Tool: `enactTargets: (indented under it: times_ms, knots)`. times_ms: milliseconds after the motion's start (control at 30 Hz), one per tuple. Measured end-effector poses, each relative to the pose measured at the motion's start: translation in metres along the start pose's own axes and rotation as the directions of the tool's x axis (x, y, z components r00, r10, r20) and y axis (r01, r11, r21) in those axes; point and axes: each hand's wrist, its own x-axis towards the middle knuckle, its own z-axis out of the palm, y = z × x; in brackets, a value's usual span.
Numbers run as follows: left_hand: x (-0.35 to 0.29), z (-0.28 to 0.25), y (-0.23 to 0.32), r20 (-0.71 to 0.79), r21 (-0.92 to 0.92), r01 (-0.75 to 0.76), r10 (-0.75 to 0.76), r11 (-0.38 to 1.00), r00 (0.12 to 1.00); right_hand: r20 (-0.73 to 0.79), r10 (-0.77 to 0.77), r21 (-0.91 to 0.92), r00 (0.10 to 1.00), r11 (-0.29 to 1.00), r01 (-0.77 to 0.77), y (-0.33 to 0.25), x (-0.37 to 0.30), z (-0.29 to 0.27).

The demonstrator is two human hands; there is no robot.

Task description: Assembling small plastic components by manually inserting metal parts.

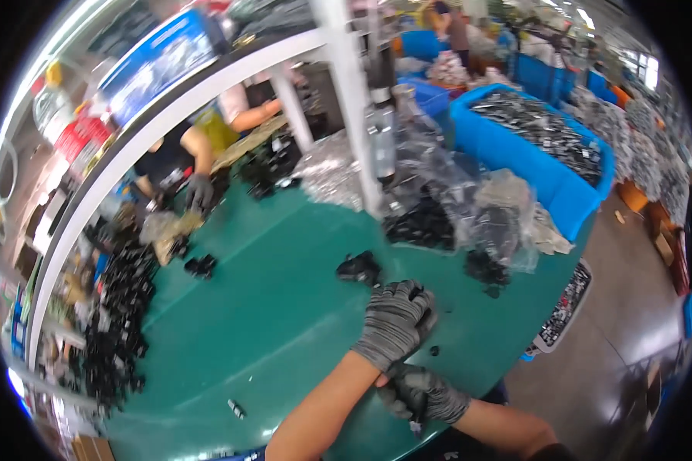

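Note:
Grey striped knit gloves cover both of my hands. My left hand [396, 323] is curled over the green table, fingers bent inward; whatever it may hold is hidden. Just beyond it lies a small heap of black parts [359, 267]. Nearer my body, my right hand [427, 394] is closed beside my left wrist. A small dark piece with a pale tip [415, 425] shows below its fingers, too blurred to name. One tiny black part [434, 350] rests on the table between the hands and the right edge.
Clear plastic bags [504, 211] and a blue bin of small parts [530, 169] stand at the far right. Black parts [115, 323] pile along the left. A white frame post [350, 100] rises at the back. Across the table, a co-worker's gloved hand [200, 192] handles parts.

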Motion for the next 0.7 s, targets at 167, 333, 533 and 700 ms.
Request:
enactTargets:
  times_ms: [167, 333, 533, 700]
  knots:
    - [-0.093, 0.028, -0.038, -0.140, -0.833, 0.267, -0.651, 0.485, 0.746, 0.035, -0.107, -0.243, 0.994, 0.964, 0.112, -0.010, -0.017, 0.023]
    - [-0.157, -0.019, -0.020, -0.500, -0.154, 0.437, -0.452, 0.886, 0.739, 0.196, -0.083, -0.271, 0.977, 0.953, 0.135, -0.030, 0.012, 0.067]
    - [-0.180, 0.020, -0.024, -0.318, -0.090, 0.496, -0.497, 0.864, 0.808, 0.255, 0.404, -0.745, 0.878, -0.497, 0.445, 0.046, 0.153, 0.195]
    - [-0.158, -0.001, -0.013, -0.069, -0.342, 0.497, -0.549, 0.798, 0.833, 0.022, 0.691, -0.553, 0.723, -0.594, 0.584, 0.173, 0.195, 0.164]
